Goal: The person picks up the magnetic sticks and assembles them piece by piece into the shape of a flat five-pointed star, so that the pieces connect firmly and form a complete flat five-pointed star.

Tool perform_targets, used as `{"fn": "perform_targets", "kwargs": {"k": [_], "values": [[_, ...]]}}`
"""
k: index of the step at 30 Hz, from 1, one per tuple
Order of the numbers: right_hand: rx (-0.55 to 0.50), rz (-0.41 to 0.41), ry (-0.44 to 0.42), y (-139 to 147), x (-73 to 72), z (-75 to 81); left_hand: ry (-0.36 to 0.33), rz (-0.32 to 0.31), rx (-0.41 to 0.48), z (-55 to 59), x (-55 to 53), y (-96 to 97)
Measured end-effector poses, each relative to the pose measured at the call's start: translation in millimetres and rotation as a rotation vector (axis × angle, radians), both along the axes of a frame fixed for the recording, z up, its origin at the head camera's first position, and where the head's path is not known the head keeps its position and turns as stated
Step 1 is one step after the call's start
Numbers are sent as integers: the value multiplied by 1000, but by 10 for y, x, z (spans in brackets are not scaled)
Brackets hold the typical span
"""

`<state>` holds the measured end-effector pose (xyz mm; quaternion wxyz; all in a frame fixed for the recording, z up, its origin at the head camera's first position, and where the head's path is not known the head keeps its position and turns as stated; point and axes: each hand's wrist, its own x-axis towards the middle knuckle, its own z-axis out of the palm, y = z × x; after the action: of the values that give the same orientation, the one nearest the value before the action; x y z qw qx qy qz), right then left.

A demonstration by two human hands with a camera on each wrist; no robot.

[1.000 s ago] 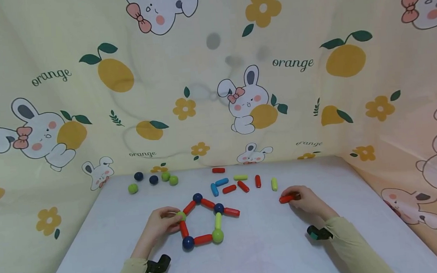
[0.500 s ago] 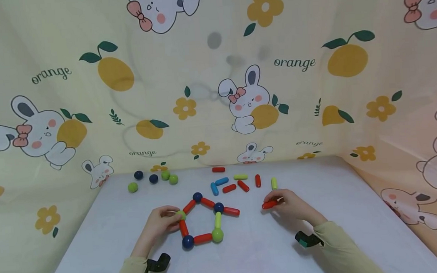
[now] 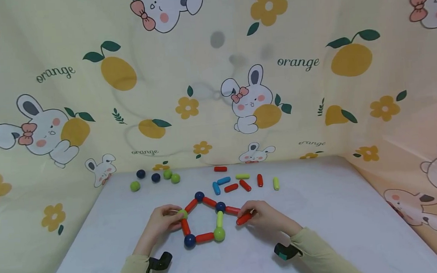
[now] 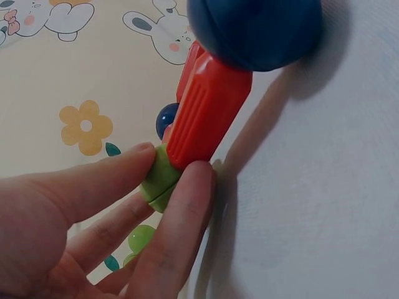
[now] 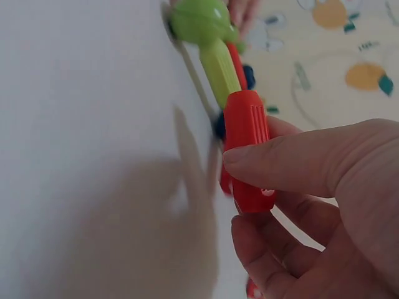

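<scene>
A five-sided ring of magnetic sticks and balls lies on the table in the head view. Thumb and fingers of my left hand (image 3: 162, 220) pinch its left green ball (image 3: 183, 214); a red stick (image 4: 209, 112) runs from that ball to a dark blue ball (image 4: 255, 28) in the left wrist view. From the ring's right dark blue ball (image 3: 220, 206) a red stick (image 3: 231, 210) points outward. Close to its free end, my right hand (image 3: 266, 218) holds a loose red stick (image 5: 246, 124) between thumb and fingers. Whether the two sticks touch is unclear.
Several loose sticks, such as a blue stick (image 3: 216, 188), a red stick (image 3: 245, 185) and a yellow-green stick (image 3: 276, 183), lie behind the ring. Loose balls, including a green ball (image 3: 135, 186), sit at the back left. A patterned curtain (image 3: 200, 79) rises behind the table.
My right hand has carried the red stick leftward, from the right side of the table to beside the ring's outward stick. The left hand keeps its hold on the green ball.
</scene>
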<state>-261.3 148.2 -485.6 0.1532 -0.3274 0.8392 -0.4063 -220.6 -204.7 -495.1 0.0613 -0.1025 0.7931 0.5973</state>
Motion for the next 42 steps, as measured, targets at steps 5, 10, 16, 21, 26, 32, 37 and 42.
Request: {"fn": "perform_targets", "kwargs": {"k": [5,10,16,21,26,32,37,42], "values": [[-6,44,-62,-182,78,-28,0,-6,3,-9,-7,2],[5,62,-52,-303,134,-40,-1,1,1,-8,-6,5],[7,66,-43,-359,161,-53,-3,7,-7,-3,-9,14],[6,51,-54,-357,168,-57,-2,8,-8,5,-8,24],[4,51,-30,-353,177,-82,-3,10,-11,15,1,27],[-2,36,-48,-339,172,-103,-6,13,-24,16,6,24],[-14,-9,-102,-266,179,-62,2,16,-35,11,12,28],[-56,-20,-86,-162,258,34,12,6,-65,29,14,39]]}}
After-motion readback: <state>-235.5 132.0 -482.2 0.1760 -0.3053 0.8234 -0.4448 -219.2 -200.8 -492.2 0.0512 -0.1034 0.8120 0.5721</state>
